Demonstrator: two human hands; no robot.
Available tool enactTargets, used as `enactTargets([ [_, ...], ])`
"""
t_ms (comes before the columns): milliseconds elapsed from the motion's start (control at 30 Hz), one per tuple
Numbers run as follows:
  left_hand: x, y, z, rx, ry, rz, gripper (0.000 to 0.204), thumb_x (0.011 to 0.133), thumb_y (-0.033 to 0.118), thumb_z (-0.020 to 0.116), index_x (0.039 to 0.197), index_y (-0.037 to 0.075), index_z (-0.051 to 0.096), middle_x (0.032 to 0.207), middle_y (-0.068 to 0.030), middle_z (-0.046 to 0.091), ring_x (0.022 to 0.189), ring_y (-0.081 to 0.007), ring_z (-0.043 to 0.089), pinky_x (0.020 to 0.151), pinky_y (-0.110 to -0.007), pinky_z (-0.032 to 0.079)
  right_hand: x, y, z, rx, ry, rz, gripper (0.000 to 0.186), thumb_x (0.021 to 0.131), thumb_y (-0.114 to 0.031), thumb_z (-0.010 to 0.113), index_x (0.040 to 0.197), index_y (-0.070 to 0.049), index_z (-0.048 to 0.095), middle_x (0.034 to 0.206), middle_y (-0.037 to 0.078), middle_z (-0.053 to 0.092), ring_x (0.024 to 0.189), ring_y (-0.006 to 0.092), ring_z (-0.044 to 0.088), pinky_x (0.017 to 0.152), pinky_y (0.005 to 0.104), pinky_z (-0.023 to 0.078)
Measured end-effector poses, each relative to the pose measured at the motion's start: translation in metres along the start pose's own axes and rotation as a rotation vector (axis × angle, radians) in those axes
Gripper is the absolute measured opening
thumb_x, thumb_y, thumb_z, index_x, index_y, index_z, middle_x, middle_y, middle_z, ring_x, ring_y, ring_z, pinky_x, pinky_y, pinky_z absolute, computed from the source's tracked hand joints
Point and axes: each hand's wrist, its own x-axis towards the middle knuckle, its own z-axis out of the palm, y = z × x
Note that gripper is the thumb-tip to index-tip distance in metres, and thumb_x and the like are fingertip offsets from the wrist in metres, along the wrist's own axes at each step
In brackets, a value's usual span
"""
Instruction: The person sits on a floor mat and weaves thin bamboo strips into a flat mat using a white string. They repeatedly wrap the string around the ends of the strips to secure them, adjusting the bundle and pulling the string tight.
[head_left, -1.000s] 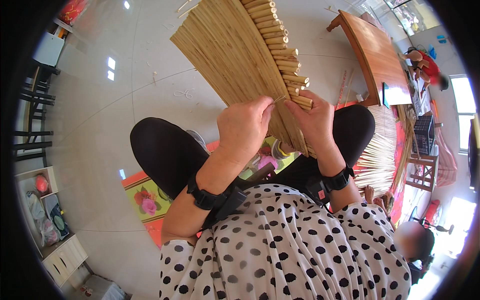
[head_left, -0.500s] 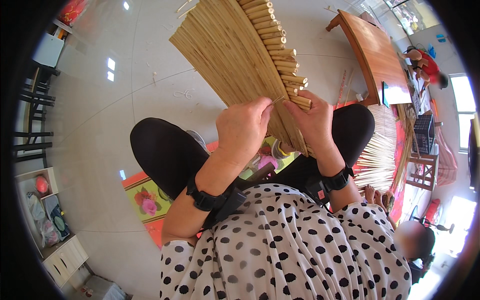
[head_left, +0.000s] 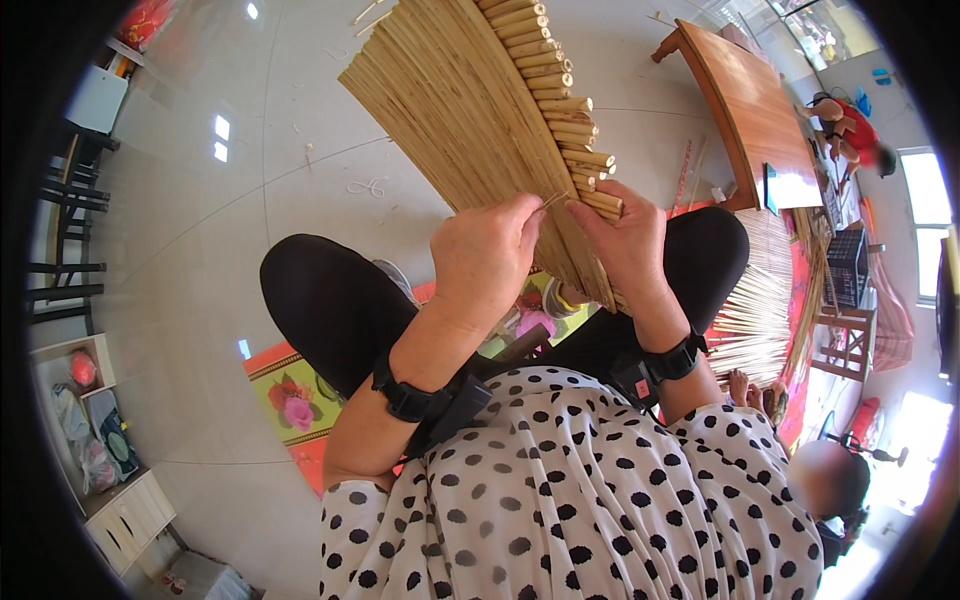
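Observation:
A pale tan reed mat (head_left: 460,110) is held up above my knees, with short round reed ends (head_left: 550,80) lining its right edge. My left hand (head_left: 482,255) pinches a thin pale strand (head_left: 553,198) between thumb and finger, over the mat's lower part. My right hand (head_left: 628,240) grips the mat's right edge at the lowest reed ends, its thumb near the strand. Whether the right thumb also touches the strand, I cannot tell. Both wrists wear black straps.
A wooden table (head_left: 730,100) stands at upper right, with a seated person in red (head_left: 855,130) beyond. Long loose reeds (head_left: 750,320) lie at right near another person (head_left: 830,480). A flowered mat (head_left: 285,395) lies under me; black chairs (head_left: 70,195) and a cabinet (head_left: 120,520) are at left.
Over the last second the mat and my hands have shifted very slightly left. Both grips look the same.

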Motion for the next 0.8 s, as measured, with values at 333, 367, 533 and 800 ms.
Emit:
enactTargets([
  [333,-0.001,-0.002,0.003,0.013,0.017,0.008,0.008,0.087,0.018,0.072,0.091,0.011,0.07,0.07,-0.0115,0.067,0.064,-0.0338,0.066,0.054,-0.043,0.05,0.0,0.0,0.001,-0.025,0.017,-0.011,0.036,0.08,-0.018,0.082,0.107,0.004,0.072,0.088,0.019,0.074,0.078,0.0196,0.072,0.073,0.0321,0.056],
  [367,-0.002,-0.002,0.004,0.012,0.018,0.005,0.008,0.087,0.018,0.072,0.091,0.011,0.07,0.07,-0.0115,0.068,0.064,-0.0339,0.066,0.054,-0.043,0.05,0.0,0.001,0.001,-0.026,0.016,-0.016,0.036,0.08,-0.018,0.082,0.106,0.004,0.072,0.088,0.019,0.074,0.077,0.0198,0.072,0.073,0.0321,0.056],
  [533,0.0,-0.007,0.009,-0.039,0.051,0.037,0.008,0.088,0.017,0.071,0.092,0.01,0.07,0.072,-0.0113,0.068,0.066,-0.0343,0.066,0.055,-0.043,0.049,-0.003,-0.002,-0.003,-0.013,-0.026,-0.045,0.033,0.079,-0.017,0.083,0.105,0.001,0.073,0.087,0.017,0.074,0.075,0.0199,0.072,0.071,0.0323,0.056],
  [800,-0.002,-0.001,0.0,-0.066,-0.024,-0.016,0.008,0.09,0.012,0.068,0.096,0.006,0.069,0.077,-0.0143,0.069,0.068,-0.0355,0.066,0.058,-0.041,0.05,-0.001,0.005,-0.002,0.007,-0.034,-0.102,0.029,0.078,-0.016,0.083,0.1,0.001,0.073,0.087,0.017,0.073,0.073,0.0277,0.071,0.07,0.0334,0.055],
])
